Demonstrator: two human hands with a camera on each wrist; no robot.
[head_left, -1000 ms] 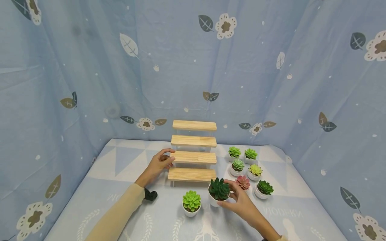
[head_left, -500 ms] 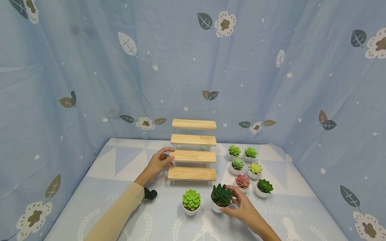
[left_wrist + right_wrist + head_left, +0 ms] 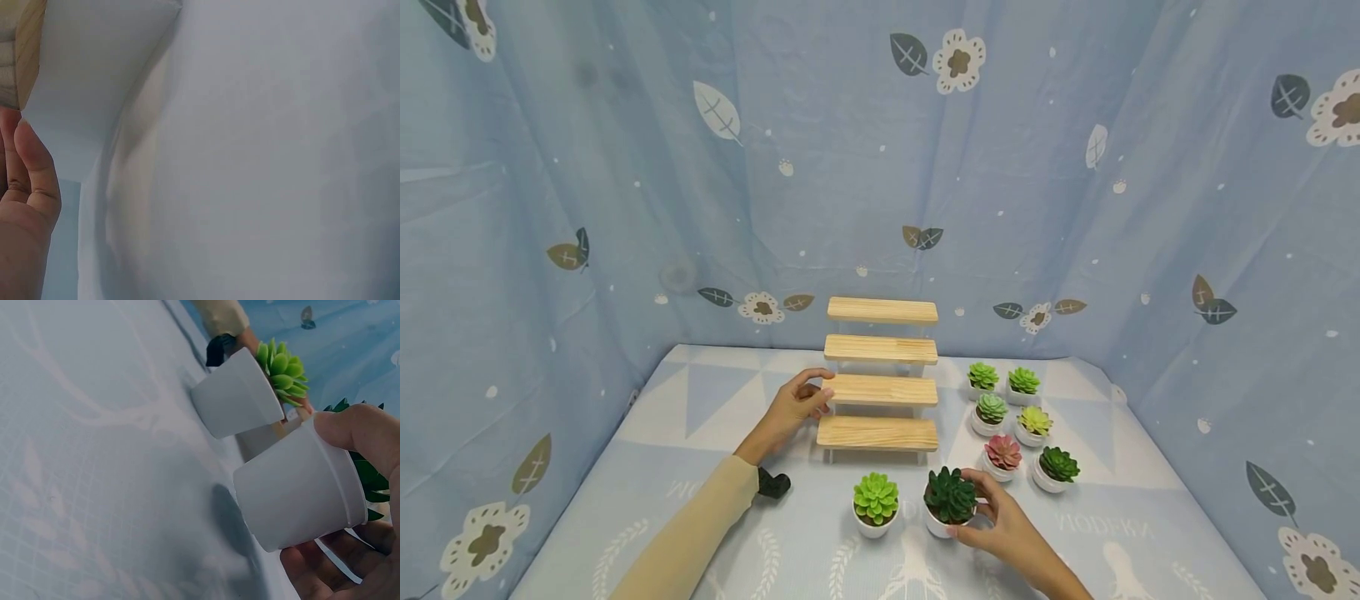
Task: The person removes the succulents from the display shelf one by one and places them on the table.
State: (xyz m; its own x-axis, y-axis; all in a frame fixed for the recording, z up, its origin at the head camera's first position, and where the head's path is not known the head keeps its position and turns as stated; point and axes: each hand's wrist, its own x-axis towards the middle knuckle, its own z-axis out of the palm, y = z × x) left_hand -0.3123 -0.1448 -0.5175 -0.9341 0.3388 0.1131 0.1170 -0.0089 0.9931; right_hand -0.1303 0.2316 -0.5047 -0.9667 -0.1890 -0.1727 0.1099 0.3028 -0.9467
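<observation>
My right hand (image 3: 1000, 521) grips the white pot of a dark green potted succulent (image 3: 951, 497) by its rim, thumb on the near side and fingers behind. In the right wrist view its white pot (image 3: 300, 487) is close over the cloth, its shadow beside the base. Just to its left stands a bright green potted succulent (image 3: 876, 500). My left hand (image 3: 793, 408) holds the left end of a tier on the four-step wooden display stand (image 3: 880, 389), thumb and forefinger at the board's end. In the left wrist view its fingertips meet the board's end (image 3: 28, 59).
Several more potted succulents stand right of the stand, among them a pink one (image 3: 1003, 452) and a dark green one (image 3: 1058, 465). A small black object (image 3: 773, 483) lies by the left sleeve. A blue patterned curtain (image 3: 880, 167) hangs behind the table.
My right hand has brought the dark green succulent toward me and slightly right, beside the bright green one, uncovering the pink one's pot. The left hand stays at the stand.
</observation>
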